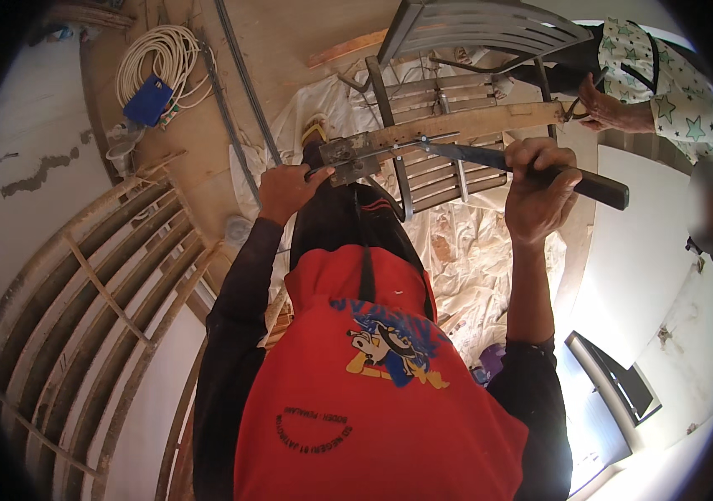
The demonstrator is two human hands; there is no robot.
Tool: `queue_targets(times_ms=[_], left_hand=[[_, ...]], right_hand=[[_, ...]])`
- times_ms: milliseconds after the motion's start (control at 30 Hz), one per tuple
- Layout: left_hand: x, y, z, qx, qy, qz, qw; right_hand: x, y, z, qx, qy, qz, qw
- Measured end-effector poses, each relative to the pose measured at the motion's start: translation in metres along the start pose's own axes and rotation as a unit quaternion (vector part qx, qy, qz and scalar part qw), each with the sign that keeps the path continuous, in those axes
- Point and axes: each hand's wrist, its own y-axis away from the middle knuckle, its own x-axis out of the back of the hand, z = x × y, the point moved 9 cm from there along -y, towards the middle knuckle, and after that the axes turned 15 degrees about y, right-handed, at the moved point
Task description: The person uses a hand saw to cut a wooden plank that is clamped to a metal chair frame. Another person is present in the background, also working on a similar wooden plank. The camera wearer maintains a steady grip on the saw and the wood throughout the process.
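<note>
My left hand (288,190) grips the edge of a worn metal plate (346,171) lying over a wooden plank (486,116). Small metal rods or bolts (411,142) sit beside the plate. My right hand (540,184) is closed around a long dark tool (473,156) with a black bar-like handle; its narrow end reaches those bolts. Beneath the plank is a metal chair frame with slats (444,177). At the plank's right end, a co-worker's hand (603,108) grips a small dark tool, perhaps pliers.
A dark chair (477,33) is at the top. A coiled white cable (147,58) with a blue object (147,100), long metal bars (249,100) and a curved slatted frame (89,334) are at left. Crumpled sheeting (448,255) covers floor below. The co-worker (682,100) stands at right.
</note>
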Motion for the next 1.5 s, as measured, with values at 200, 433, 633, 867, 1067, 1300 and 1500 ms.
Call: queue_targets(times_ms=[200,433,633,867,1067,1300,1500], left_hand=[[0.0,-0.002,0.004,0.007,0.011,0.006,1.0],[-0.002,0.001,0.003,-0.011,0.002,0.031,0.999],[-0.001,0.001,0.001,-0.009,0.01,0.033,0.999],[0.002,0.001,0.002,-0.028,0.011,0.045,0.999],[-0.002,0.001,-0.002,0.021,0.008,0.008,1.0],[0.004,0.001,0.006,-0.013,0.032,0.056,0.998],[-0.003,-0.003,0.007,-0.016,0.002,0.045,0.999]], right_hand=[[0.02,-0.024,0.012,-0.051,-0.067,0.113,0.99],[0.022,-0.05,0.037,-0.123,0.008,0.19,0.974],[0.004,-0.082,0.047,-0.116,0.011,0.172,0.978],[-0.024,-0.114,0.067,-0.095,0.038,0.065,0.993],[-0.008,-0.11,0.061,-0.043,0.202,0.183,0.961],[0.062,-0.045,0.049,-0.085,0.032,0.343,0.935],[0.093,0.014,0.037,-0.049,0.033,0.429,0.901]])
